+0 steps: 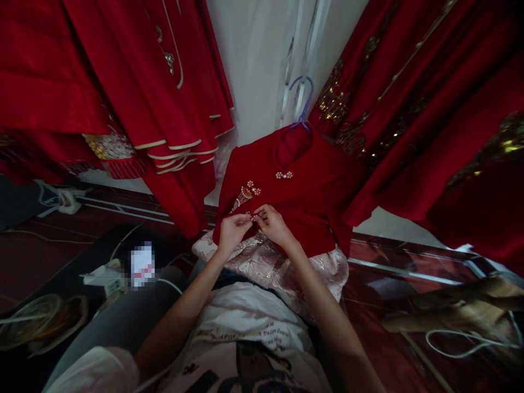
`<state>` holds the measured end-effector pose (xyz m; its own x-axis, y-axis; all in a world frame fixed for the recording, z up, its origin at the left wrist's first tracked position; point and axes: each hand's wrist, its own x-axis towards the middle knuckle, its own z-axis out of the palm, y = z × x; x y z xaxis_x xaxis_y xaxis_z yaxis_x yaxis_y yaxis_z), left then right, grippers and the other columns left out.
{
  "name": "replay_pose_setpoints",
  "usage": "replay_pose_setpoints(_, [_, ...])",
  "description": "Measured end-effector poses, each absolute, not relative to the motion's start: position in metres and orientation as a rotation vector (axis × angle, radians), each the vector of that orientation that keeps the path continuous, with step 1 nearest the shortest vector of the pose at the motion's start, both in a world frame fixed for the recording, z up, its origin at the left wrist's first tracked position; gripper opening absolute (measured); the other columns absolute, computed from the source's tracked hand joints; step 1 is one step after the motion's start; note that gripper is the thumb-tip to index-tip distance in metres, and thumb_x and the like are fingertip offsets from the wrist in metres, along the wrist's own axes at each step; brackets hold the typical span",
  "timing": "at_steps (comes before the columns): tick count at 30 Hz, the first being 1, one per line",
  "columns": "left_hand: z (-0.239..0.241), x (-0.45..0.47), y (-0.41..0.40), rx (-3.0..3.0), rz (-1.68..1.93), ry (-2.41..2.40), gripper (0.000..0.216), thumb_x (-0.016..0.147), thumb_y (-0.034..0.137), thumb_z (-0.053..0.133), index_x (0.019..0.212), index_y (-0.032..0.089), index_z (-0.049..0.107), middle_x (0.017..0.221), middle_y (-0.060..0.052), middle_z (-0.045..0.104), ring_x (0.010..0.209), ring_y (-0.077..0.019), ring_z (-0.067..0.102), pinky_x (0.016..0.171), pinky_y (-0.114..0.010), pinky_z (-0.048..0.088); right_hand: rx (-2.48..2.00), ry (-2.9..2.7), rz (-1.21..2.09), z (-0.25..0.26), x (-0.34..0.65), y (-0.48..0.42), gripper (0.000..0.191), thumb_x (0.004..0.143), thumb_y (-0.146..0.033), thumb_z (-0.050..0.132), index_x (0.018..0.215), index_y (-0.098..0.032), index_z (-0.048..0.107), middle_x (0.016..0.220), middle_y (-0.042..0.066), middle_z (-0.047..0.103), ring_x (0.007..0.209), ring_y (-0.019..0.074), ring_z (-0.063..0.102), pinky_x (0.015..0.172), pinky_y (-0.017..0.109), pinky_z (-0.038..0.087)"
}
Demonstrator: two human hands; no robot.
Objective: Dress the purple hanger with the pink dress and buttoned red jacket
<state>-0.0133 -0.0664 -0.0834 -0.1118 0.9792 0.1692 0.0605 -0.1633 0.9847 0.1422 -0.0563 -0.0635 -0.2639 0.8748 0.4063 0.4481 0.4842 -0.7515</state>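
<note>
Red garment [317, 204] is laid over pale brocade [278, 267] within close reach, apparently for steadiness, while its beaded trim [254, 218] is pinched in drawn-together fingertips of the left hand [234, 230] and right hand [273, 224].

The garment [313, 202] is red, the hanger [302, 117] purple, the cloth [264, 259] pinkish

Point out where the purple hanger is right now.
In the head view, the purple hanger sits right of centre in the upper part, its hook rising above the neckline of the red garment, against the pale surface behind.
</note>
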Motion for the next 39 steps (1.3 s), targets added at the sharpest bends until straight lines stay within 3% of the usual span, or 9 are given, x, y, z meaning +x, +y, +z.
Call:
replay_pose_setpoints(12, [-0.09, -0.023, -0.058, 1.44, 1.357, 1.217, 0.018, 0.066, 0.028, 0.074, 0.079, 0.016, 0.075, 0.083, -0.006, 0.075, 0.077, -0.0187, 0.071, 0.08, -0.033, 0.057, -1.141, -1.914, 0.476, -0.059, 0.135, -0.063, 0.01, 0.088, -0.013, 0.047, 0.093, -0.019, 0.054, 0.093, 0.006, 0.056, 0.083, 0.0158, 0.058, 0.078, 0.029, 0.048])
replay_pose_setpoints(20, [-0.081, -0.028, -0.058, 1.664, 1.465, 1.369, 0.022, 0.075, 0.018, 0.064, 0.096, 0.018, 0.069, 0.092, -0.004, 0.07, 0.072, -0.0112, 0.063, 0.068, -0.024, 0.052, -1.129, -1.941, 0.666, -0.019, 0.178, -0.068, 0.013, 0.087, -0.019, 0.054, 0.099, -0.018, 0.059, 0.093, 0.005, 0.067, 0.085, 0.0145, 0.064, 0.076, 0.028, 0.051])
replay_pose_setpoints(25, [-0.067, -0.034, -0.065, 1.809, 1.443, 1.416, 0.012, 0.078, 0.02, 0.064, 0.089, 0.02, 0.069, 0.089, -0.002, 0.065, 0.071, -0.0107, 0.06, 0.069, -0.024, 0.051, -1.057, -1.876, 0.839, 0.003, 0.192, -0.079, 0.017, 0.088, -0.028, 0.055, 0.102, -0.019, 0.06, 0.093, 0.005, 0.068, 0.085, 0.0137, 0.065, 0.075, 0.027, 0.053])
replay_pose_setpoints(29, [-0.066, -0.027, -0.073, 2.056, 1.228, 1.406, 0.013, 0.079, 0.022, 0.066, 0.091, 0.022, 0.069, 0.092, -0.002, 0.063, 0.079, -0.0137, 0.06, 0.074, -0.027, 0.051, -0.961, -1.977, 1.012, -0.003, 0.183, -0.08, 0.018, 0.089, -0.029, 0.055, 0.101, -0.018, 0.061, 0.09, 0.005, 0.068, 0.08, 0.0126, 0.065, 0.072, 0.026, 0.053])
replay_pose_setpoints(34, [-0.072, -0.018, -0.077, 2.221, 1.208, 1.477, 0.013, 0.084, 0.025, 0.063, 0.096, 0.022, 0.066, 0.095, -0.004, 0.06, 0.092, -0.0181, 0.058, 0.082, -0.031, 0.05, -1.172, -2.037, 0.808, -0.027, 0.175, -0.071, 0.017, 0.085, -0.021, 0.06, 0.101, -0.015, 0.06, 0.088, 0.007, 0.069, 0.076, 0.0134, 0.065, 0.071, 0.026, 0.052])
replay_pose_setpoints(39, [-0.075, -0.016, -0.072, 2.166, 1.242, 1.423, 0.008, 0.083, 0.024, 0.063, 0.09, 0.02, 0.065, 0.092, -0.004, 0.061, 0.085, -0.0166, 0.06, 0.077, -0.029, 0.051, -1.242, -2.025, 0.757, -0.041, 0.175, -0.062, 0.014, 0.083, -0.017, 0.06, 0.097, -0.015, 0.062, 0.085, 0.007, 0.07, 0.076, 0.0138, 0.065, 0.074, 0.027, 0.052])
